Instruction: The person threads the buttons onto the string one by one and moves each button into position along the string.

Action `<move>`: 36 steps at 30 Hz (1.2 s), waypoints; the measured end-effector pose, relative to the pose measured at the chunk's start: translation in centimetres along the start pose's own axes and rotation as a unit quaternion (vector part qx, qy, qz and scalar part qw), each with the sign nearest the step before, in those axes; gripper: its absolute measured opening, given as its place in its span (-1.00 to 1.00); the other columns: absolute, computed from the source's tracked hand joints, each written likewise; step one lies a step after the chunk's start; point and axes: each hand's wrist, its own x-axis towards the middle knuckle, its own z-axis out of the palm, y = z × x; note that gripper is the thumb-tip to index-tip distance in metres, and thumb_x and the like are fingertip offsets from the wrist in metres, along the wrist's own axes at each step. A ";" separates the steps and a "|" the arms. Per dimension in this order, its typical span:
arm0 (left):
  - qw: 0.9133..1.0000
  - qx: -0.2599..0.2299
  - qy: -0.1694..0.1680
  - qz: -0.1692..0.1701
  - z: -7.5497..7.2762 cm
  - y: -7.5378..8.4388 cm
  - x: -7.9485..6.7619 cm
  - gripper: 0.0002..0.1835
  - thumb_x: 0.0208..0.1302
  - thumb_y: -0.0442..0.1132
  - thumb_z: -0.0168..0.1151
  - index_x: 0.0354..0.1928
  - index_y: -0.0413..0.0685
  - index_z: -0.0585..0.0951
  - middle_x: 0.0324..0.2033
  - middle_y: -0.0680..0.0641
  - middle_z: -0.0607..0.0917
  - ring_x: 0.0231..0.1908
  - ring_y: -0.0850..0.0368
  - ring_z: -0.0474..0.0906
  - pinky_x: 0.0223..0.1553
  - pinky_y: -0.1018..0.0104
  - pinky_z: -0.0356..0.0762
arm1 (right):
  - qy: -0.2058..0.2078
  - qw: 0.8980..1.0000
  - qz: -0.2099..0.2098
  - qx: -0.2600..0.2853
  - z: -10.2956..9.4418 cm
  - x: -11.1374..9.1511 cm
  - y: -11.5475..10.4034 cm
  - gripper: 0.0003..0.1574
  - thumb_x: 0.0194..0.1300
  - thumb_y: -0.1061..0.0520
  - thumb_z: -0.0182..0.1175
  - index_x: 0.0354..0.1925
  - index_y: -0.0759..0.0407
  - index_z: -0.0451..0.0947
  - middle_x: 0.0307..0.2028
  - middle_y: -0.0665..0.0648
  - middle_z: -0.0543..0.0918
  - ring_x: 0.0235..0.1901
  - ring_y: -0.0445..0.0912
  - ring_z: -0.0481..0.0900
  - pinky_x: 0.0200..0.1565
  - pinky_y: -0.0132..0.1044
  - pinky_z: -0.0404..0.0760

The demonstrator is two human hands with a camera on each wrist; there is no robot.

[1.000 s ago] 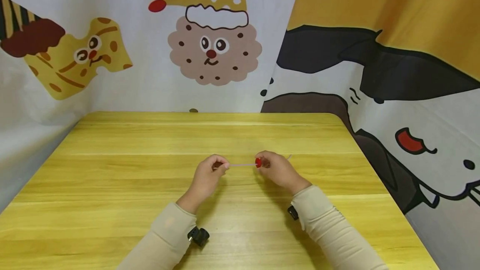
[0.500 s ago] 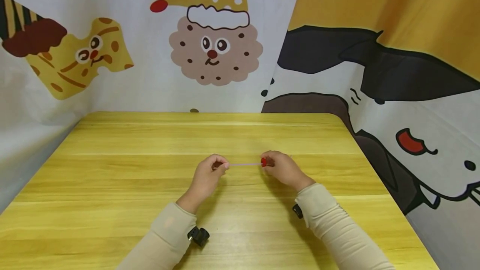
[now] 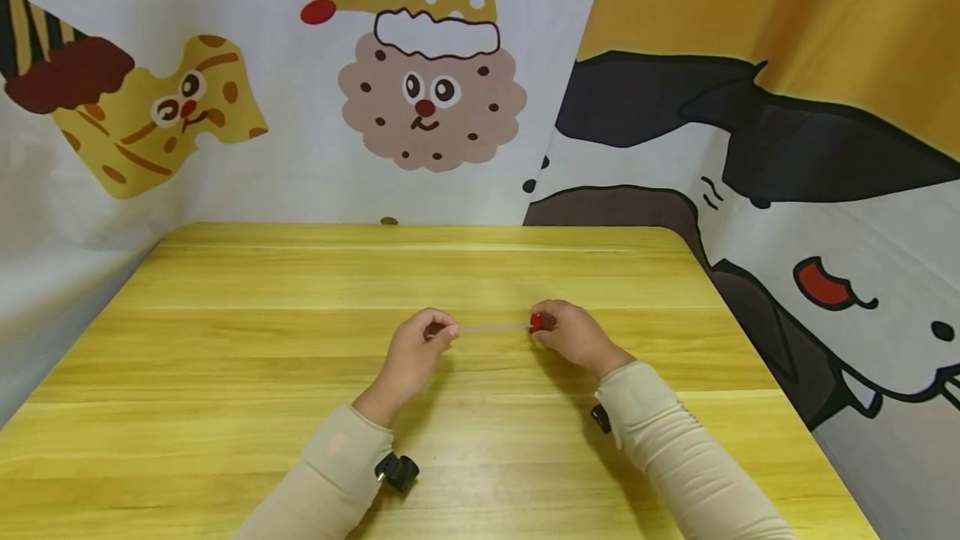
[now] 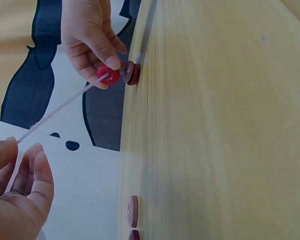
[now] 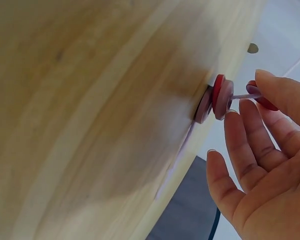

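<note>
Above the middle of the table, my left hand (image 3: pixel 415 351) pinches a thin pale lilac string (image 3: pixel 491 328) between thumb and finger. The string runs taut to my right hand (image 3: pixel 573 338), which pinches a red round button (image 4: pixel 110 80) between thumb and fingertips. The string passes through the button's middle. Beyond it in the right wrist view, more round buttons (image 5: pixel 224 100), red and dull purplish-brown, are threaded close together beside the tabletop. From them a tail of string (image 5: pixel 180 150) trails along the wood. Most of the red button is hidden by fingers in the head view.
A yellow wooden table (image 3: pixel 300 273) lies under both hands. Two dark reddish discs (image 4: pixel 133 211) show at the lower edge of the left wrist view. Behind the table hangs a printed cartoon curtain (image 3: pixel 262 148). Black wrist cameras (image 3: pixel 397 473) sit at both cuffs.
My right hand has moved a little to the right with the red button, and the stretch of string between the hands has grown longer. The left hand has stayed in place.
</note>
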 end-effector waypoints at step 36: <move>1.000 -0.012 0.000 0.006 -0.1 0.0 0.0 -0.86 0.38 -0.30 0.15 -0.17 -0.26 0.58 -0.27 -0.22 0.62 -0.28 0.00 0.55 -0.18 0.02 0.56 | -0.011 0.999 0.027 -0.034 -0.3 0.2 1.5 -0.63 0.23 0.20 0.32 0.01 0.30 0.59 -0.21 0.19 0.56 -0.27 -0.03 0.51 -0.20 -0.18 0.53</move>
